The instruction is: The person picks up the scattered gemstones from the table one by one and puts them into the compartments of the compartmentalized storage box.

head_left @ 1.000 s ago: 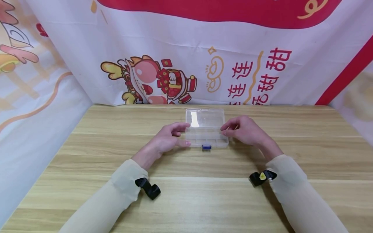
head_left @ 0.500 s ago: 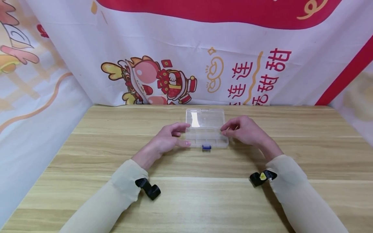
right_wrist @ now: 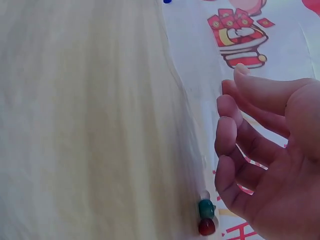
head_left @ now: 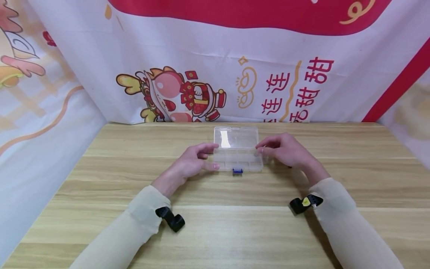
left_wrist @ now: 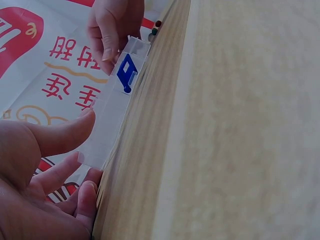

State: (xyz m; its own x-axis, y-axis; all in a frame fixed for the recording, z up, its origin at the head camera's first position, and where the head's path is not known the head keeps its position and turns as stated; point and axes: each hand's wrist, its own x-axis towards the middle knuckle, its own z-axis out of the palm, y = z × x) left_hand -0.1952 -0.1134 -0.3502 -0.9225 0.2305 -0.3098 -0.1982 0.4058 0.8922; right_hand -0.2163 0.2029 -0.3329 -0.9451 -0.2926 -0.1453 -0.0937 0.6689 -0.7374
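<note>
A clear plastic compartment box lies on the table with its lid raised at the back and a blue latch on its front. My left hand holds the box's left end, thumb at the front corner and fingers toward the back. My right hand is at the right end, its fingertips beside the box wall. In the right wrist view its fingers are loosely bent, thumb apart from them, with nothing visible between. Under that hand lie small round beads, a green one and a dark red one.
The wooden table runs up to a printed cloth hanging behind it. More white cloth hangs along the left side. A black wrist mount sits on the left sleeve, another mount on the right.
My right hand has shifted slightly right, away from the box's right end, and a dark bead now shows beneath it. The left hand and box keep their places; the head view tilts slightly.
</note>
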